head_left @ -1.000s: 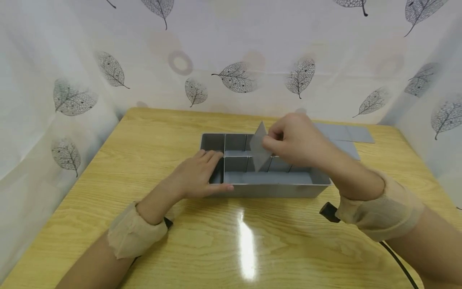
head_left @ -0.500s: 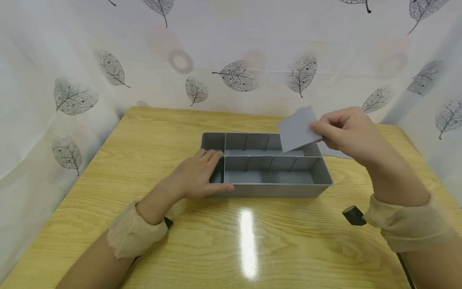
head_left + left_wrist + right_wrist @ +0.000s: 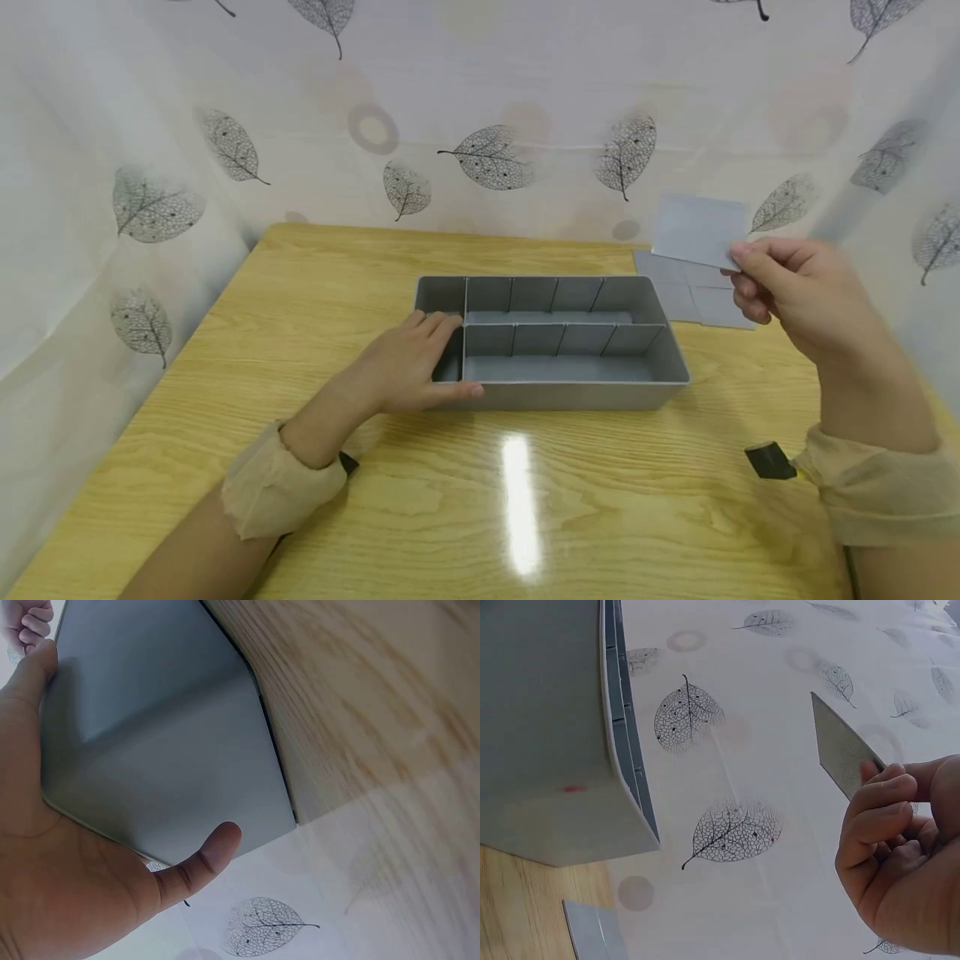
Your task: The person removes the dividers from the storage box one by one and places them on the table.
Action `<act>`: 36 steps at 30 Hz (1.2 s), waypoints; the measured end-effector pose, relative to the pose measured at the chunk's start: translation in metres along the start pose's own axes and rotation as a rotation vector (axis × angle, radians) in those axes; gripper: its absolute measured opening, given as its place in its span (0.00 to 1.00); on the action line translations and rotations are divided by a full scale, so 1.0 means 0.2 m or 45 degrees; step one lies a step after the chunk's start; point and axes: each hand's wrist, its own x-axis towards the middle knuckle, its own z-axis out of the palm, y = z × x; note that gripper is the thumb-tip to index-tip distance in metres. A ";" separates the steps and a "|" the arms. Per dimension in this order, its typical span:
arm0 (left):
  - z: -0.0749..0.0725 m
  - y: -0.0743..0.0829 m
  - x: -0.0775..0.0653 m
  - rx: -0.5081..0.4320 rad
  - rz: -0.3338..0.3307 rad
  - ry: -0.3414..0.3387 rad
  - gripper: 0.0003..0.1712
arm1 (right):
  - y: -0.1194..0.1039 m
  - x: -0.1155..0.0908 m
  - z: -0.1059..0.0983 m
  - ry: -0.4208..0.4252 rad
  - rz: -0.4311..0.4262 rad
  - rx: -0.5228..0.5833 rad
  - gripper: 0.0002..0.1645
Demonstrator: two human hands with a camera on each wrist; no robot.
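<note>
One card (image 3: 697, 229) is pinched near a corner by the right hand (image 3: 813, 300), keeping its face uncovered, raised clear of the box (image 3: 570, 397). The box's left end is covered by the left hand (image 3: 401, 362), fingers loosely extended, presumably for steadiness.

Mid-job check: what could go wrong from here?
The right hand pinches the thin grey panel near one corner, so it might twist or slip. If dropped, it could scatter the flat grey panels on the wooden table. The left hand holds only the left end of the divided grey box, so a bump at the right end could swivel it.
</note>
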 end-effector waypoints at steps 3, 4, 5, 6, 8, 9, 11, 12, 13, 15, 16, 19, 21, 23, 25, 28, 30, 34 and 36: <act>0.00 0.00 -0.01 -0.006 -0.002 0.009 0.60 | 0.01 0.00 -0.05 0.040 0.032 -0.001 0.11; 0.00 -0.01 -0.01 -0.007 -0.001 0.013 0.59 | 0.02 0.00 -0.06 0.052 0.045 -0.013 0.12; 0.01 -0.01 -0.01 -0.006 -0.001 0.017 0.59 | 0.03 -0.01 -0.08 0.067 0.062 -0.031 0.12; 0.01 -0.01 -0.01 -0.007 0.001 0.022 0.59 | 0.03 -0.01 -0.10 0.083 0.082 -0.055 0.13; 0.01 -0.01 -0.01 -0.010 0.005 0.029 0.59 | 0.04 -0.01 -0.14 0.112 0.129 -0.092 0.15; 0.01 -0.01 -0.01 -0.009 0.007 0.030 0.59 | 0.05 -0.01 -0.17 0.128 0.157 -0.110 0.16; 0.00 -0.01 -0.01 0.000 0.005 0.025 0.59 | 0.06 0.00 -0.21 0.170 0.213 -0.167 0.17; 0.00 0.00 -0.01 -0.001 0.005 0.025 0.59 | 0.06 0.00 -0.23 0.186 0.237 -0.201 0.17; 0.00 0.00 -0.01 0.001 0.006 0.023 0.59 | 0.07 0.00 -0.25 0.204 0.262 -0.255 0.16; 0.00 0.00 -0.01 0.006 0.005 0.016 0.59 | 0.08 0.01 -0.29 0.250 0.299 -0.429 0.16; 0.00 0.00 0.00 0.006 0.006 0.015 0.59 | 0.09 0.01 -0.32 0.274 0.322 -0.523 0.16; 0.00 0.00 0.00 0.003 0.008 0.012 0.59 | 0.12 0.01 -0.38 0.356 0.406 -0.753 0.19; 0.00 0.00 0.00 0.009 0.007 0.009 0.59 | 0.15 0.02 -0.42 0.392 0.471 -0.824 0.21; 0.00 0.00 -0.01 0.008 0.009 0.012 0.59 | 0.18 0.02 -0.46 0.397 0.528 -0.855 0.24; -0.01 0.00 -0.01 0.014 0.010 0.010 0.59 | 0.21 0.02 -0.50 0.382 0.580 -0.872 0.25; -0.01 0.00 -0.01 0.016 0.009 0.010 0.59 | 0.26 0.00 -0.57 0.336 0.627 -0.894 0.26; 0.00 0.00 -0.01 0.014 0.009 0.010 0.59 | 0.30 -0.01 -0.61 0.295 0.656 -0.923 0.29; 0.00 0.00 -0.01 0.009 0.009 0.018 0.59 | 0.35 -0.03 -0.69 0.265 0.696 -1.006 0.36; 0.00 0.00 -0.01 0.006 0.005 0.018 0.59 | 0.37 -0.03 -0.72 0.286 0.714 -1.038 0.37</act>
